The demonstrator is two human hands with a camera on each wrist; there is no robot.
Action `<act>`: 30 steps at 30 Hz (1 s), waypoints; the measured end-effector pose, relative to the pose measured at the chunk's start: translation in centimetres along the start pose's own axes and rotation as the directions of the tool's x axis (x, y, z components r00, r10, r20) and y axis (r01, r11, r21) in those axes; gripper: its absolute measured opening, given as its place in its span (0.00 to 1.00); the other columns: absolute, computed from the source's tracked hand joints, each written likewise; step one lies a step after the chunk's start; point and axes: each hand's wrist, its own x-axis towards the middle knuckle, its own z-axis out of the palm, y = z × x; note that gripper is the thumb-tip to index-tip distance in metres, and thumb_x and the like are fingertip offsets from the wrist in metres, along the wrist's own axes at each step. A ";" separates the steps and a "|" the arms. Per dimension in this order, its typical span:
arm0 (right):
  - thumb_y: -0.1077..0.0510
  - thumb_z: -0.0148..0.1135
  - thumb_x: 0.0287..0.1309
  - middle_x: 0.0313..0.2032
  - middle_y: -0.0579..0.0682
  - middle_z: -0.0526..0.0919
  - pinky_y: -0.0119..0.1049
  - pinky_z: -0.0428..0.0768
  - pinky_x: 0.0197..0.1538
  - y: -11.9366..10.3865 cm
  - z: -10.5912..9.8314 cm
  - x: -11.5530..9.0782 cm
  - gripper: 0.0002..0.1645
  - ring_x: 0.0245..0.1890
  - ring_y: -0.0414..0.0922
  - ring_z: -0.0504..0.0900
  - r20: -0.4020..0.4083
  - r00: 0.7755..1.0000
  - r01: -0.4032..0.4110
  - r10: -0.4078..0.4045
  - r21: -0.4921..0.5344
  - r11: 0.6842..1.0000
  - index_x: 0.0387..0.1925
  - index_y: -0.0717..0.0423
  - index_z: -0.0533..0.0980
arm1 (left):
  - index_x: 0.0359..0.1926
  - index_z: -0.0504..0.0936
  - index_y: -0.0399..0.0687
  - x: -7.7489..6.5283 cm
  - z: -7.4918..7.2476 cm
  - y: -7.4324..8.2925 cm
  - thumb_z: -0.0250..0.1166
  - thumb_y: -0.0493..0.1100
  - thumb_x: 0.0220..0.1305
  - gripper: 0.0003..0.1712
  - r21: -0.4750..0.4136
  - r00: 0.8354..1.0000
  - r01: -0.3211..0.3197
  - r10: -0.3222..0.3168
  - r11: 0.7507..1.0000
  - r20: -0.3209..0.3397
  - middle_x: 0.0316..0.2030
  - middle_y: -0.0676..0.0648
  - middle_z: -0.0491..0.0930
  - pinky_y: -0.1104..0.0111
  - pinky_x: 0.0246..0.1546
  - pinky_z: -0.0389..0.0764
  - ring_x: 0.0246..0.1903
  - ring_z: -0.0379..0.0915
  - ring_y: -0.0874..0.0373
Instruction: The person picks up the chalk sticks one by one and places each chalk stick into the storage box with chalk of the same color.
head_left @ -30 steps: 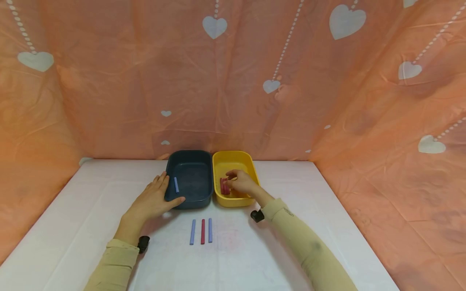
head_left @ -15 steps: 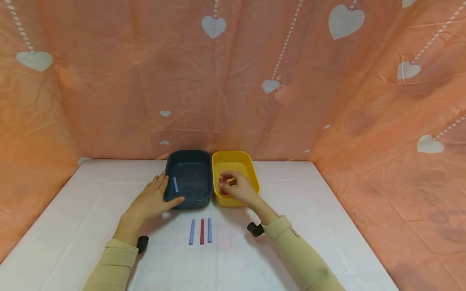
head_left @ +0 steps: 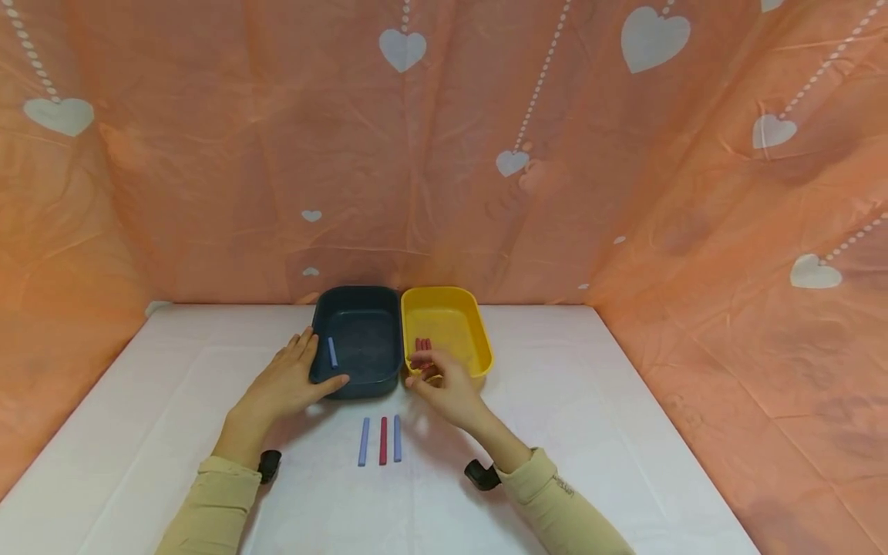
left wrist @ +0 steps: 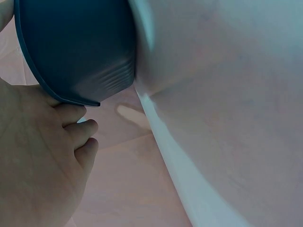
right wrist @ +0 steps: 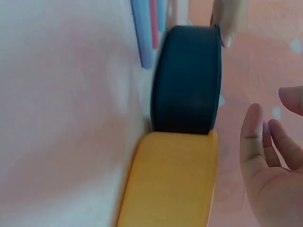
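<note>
My left hand (head_left: 284,383) rests on the front left corner of the dark blue bin (head_left: 368,379), fingers along its left side and thumb over the front rim. A blue chalk stick (head_left: 332,352) lies inside that bin. My right hand (head_left: 452,391) is over the front edge of the yellow bin (head_left: 482,327), thumb and fingers apart, with nothing between them in the right wrist view. Several red chalk sticks (head_left: 423,344) lie in the yellow bin, partly hidden by that hand. On the table in front are a blue chalk (head_left: 364,442), a red chalk (head_left: 383,441) and another blue chalk (head_left: 398,438).
The two bins stand side by side, touching, near the back of the white table (head_left: 555,432). An orange curtain (head_left: 458,223) with white hearts rises behind and at both sides. Small black cameras (head_left: 482,475) sit at both wrists.
My right hand has come back from inside the yellow bin toward its front edge, uncovering the tops of the red chalks. My left hand has stayed on the blue bin.
</note>
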 end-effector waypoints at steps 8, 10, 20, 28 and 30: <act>0.60 0.70 0.65 0.49 0.57 0.81 0.30 0.84 0.49 0.1 1.5 -1.8 0.21 0.40 0.41 0.82 0.107 0.994 0.027 -0.020 -0.061 0.998 0.57 0.62 0.79 | 0.76 0.52 0.21 0.1 0.1 -0.2 0.61 0.74 0.65 0.66 -0.006 1.000 0.010 -0.010 1.000 -0.006 0.78 0.23 0.47 0.34 0.74 0.51 0.76 0.43 0.24; 0.60 0.70 0.65 0.49 0.56 0.81 0.29 0.84 0.47 0.2 1.7 -2.0 0.22 0.39 0.39 0.82 0.144 0.989 0.028 -0.017 -0.079 0.996 0.58 0.62 0.79 | 0.77 0.52 0.21 0.0 0.1 -0.3 0.61 0.74 0.65 0.66 -0.009 1.000 0.011 -0.011 1.000 -0.005 0.78 0.23 0.47 0.34 0.74 0.51 0.77 0.43 0.25; 0.54 0.77 0.60 0.44 0.48 0.78 0.26 0.80 0.45 0.8 2.6 -2.3 0.30 0.36 0.35 0.77 0.308 0.948 -0.010 0.079 -0.221 0.975 0.60 0.62 0.78 | 0.77 0.51 0.22 0.3 0.0 -0.2 0.60 0.76 0.65 0.67 -0.014 1.000 0.012 -0.012 1.000 0.007 0.79 0.24 0.45 0.34 0.74 0.49 0.77 0.41 0.25; 0.51 0.80 0.56 0.39 0.42 0.74 0.26 0.77 0.44 0.6 3.0 -2.4 0.34 0.34 0.32 0.73 0.344 0.924 -0.041 0.169 -0.350 0.936 0.61 0.60 0.79 | 0.77 0.51 0.22 0.2 0.0 -0.1 0.60 0.76 0.66 0.66 -0.012 1.000 0.013 -0.013 1.000 0.009 0.79 0.24 0.46 0.35 0.75 0.49 0.77 0.41 0.25; 0.52 0.81 0.54 0.39 0.43 0.75 0.25 0.77 0.44 0.6 3.1 -2.4 0.35 0.33 0.32 0.73 0.345 0.922 -0.041 0.176 -0.365 0.930 0.60 0.61 0.79 | 0.78 0.51 0.23 0.2 0.1 -0.2 0.60 0.76 0.66 0.66 -0.012 1.000 0.013 -0.013 1.000 0.008 0.79 0.25 0.45 0.35 0.75 0.49 0.77 0.41 0.26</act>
